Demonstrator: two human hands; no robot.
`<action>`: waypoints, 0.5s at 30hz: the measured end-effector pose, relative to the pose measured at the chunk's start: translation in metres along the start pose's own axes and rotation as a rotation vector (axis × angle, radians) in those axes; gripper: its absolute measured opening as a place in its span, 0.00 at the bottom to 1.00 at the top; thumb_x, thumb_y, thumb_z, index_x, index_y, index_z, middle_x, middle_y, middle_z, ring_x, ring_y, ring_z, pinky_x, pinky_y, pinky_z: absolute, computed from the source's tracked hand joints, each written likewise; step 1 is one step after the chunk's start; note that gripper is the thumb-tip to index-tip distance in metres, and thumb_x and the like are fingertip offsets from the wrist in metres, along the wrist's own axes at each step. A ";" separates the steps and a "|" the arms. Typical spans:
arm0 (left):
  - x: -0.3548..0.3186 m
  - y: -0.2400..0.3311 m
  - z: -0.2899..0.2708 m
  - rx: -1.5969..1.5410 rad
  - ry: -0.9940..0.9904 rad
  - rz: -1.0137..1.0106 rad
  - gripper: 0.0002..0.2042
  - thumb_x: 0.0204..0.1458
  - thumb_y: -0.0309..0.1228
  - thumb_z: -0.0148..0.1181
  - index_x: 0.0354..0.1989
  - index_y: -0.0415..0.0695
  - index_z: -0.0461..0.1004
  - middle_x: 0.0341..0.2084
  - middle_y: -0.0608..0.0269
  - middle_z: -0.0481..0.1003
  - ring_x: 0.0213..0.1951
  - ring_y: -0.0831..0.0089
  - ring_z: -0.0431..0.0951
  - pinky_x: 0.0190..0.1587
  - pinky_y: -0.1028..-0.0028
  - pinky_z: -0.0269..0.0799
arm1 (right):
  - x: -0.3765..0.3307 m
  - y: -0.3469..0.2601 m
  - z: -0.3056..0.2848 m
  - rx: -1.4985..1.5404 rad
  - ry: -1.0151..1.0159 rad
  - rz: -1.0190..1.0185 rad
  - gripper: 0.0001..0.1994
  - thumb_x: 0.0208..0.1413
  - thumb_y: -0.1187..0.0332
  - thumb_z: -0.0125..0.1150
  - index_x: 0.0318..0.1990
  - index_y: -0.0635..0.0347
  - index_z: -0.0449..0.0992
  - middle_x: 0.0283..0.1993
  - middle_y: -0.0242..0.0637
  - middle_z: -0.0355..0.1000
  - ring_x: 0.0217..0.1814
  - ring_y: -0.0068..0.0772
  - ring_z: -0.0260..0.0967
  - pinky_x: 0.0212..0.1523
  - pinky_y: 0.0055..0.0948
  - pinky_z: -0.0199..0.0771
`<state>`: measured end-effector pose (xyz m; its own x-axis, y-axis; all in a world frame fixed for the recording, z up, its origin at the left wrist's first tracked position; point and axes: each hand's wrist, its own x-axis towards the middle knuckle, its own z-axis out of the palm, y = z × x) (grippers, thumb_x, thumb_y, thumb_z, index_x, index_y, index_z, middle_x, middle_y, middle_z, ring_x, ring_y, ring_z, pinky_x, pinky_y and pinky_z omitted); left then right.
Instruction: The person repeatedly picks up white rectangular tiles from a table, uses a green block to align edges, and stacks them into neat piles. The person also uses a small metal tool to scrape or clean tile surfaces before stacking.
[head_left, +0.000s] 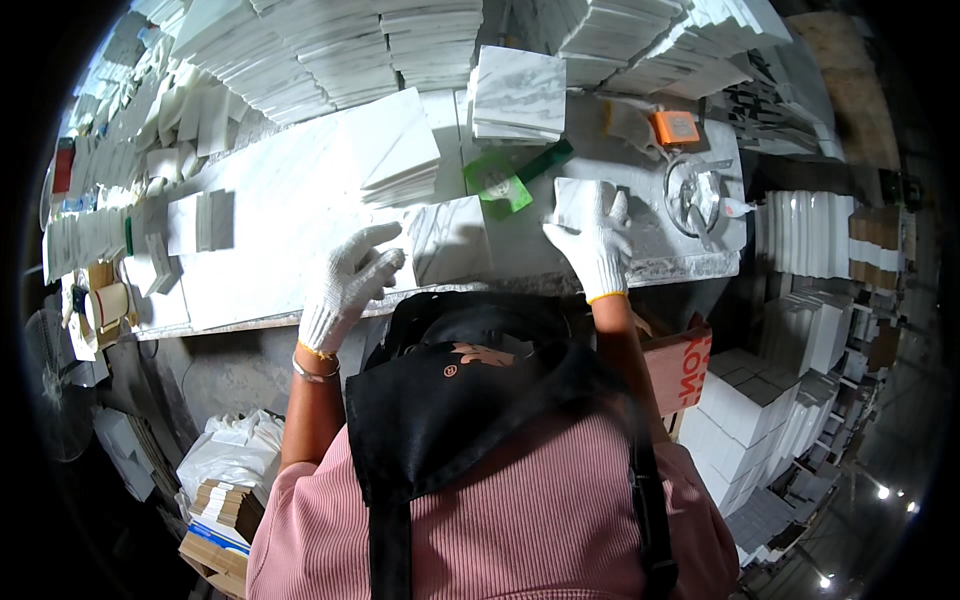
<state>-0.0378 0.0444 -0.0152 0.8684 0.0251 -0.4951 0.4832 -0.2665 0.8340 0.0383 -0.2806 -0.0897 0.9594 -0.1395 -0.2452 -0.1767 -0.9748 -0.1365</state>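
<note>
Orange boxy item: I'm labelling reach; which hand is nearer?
Right. White-gloved right hand lies below-left of the orange boxy item; white-gloved left hand is much farther left.

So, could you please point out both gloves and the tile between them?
Left glove (343,285): head view, middle of the glove.
Right glove (597,245): head view, back.
Tile (450,240): head view, top face.
</note>
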 end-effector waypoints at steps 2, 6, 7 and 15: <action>0.000 -0.001 0.005 -0.023 -0.025 0.023 0.20 0.57 0.35 0.60 0.57 0.40 0.73 0.25 0.67 0.75 0.25 0.83 0.72 0.28 0.81 0.70 | 0.003 0.002 0.000 0.017 -0.001 0.025 0.52 0.38 0.37 0.69 0.72 0.45 0.54 0.73 0.59 0.47 0.70 0.68 0.52 0.61 0.53 0.66; 0.004 0.002 0.020 -0.179 -0.166 0.080 0.23 0.59 0.41 0.59 0.59 0.40 0.72 0.34 0.62 0.76 0.31 0.77 0.77 0.34 0.79 0.74 | 0.003 0.020 -0.015 0.569 -0.083 0.035 0.51 0.38 0.51 0.76 0.69 0.62 0.57 0.66 0.54 0.61 0.69 0.44 0.59 0.61 0.38 0.67; 0.007 0.004 0.026 -0.258 -0.226 0.088 0.24 0.59 0.42 0.58 0.60 0.41 0.70 0.35 0.62 0.76 0.32 0.77 0.78 0.35 0.78 0.75 | -0.002 0.019 -0.031 0.654 -0.108 0.032 0.50 0.38 0.59 0.76 0.69 0.65 0.56 0.66 0.51 0.63 0.67 0.39 0.61 0.62 0.35 0.66; 0.038 0.018 0.104 -0.902 -0.568 0.097 0.27 0.63 0.44 0.53 0.64 0.39 0.61 0.55 0.57 0.70 0.55 0.69 0.71 0.56 0.68 0.69 | -0.066 -0.037 -0.065 0.408 0.313 -0.582 0.52 0.33 0.53 0.78 0.68 0.59 0.59 0.61 0.55 0.65 0.60 0.55 0.65 0.57 0.45 0.70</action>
<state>-0.0075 -0.0593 -0.0443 0.8412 -0.4722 -0.2634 0.5202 0.5738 0.6326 -0.0041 -0.2461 -0.0065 0.9293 0.2734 0.2484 0.3659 -0.7733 -0.5177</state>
